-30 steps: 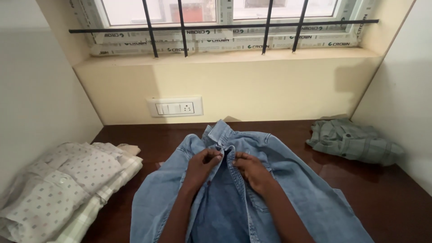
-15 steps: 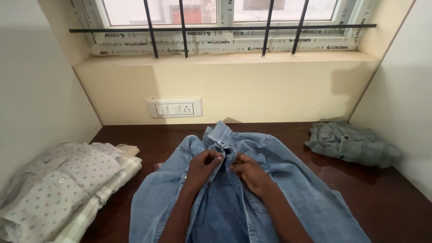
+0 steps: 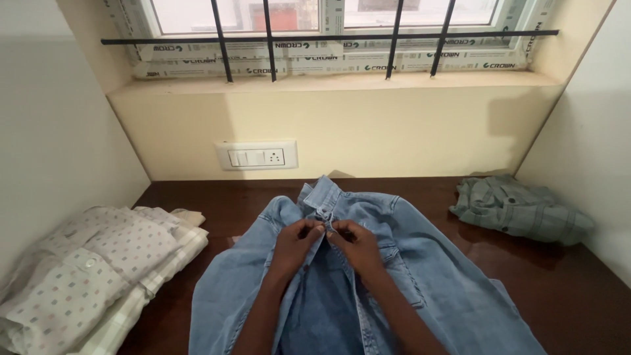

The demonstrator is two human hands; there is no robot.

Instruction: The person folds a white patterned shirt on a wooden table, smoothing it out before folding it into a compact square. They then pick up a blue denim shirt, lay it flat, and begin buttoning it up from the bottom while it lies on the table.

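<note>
A light blue denim shirt (image 3: pixel 420 276) is lying spread on a dark wooden tabletop (image 3: pixel 565 283). The left hand (image 3: pixel 296 242) and right hand (image 3: pixel 355 242) are each pinching its front placket near the collar. Folded shirts are sitting at both sides.

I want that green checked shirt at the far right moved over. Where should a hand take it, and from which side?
Probably take the green checked shirt at its near left edge, coming from the left. It lies crumpled on the wooden table against the right wall, so the right side is blocked, and its raised folds offer a pinch.
</note>
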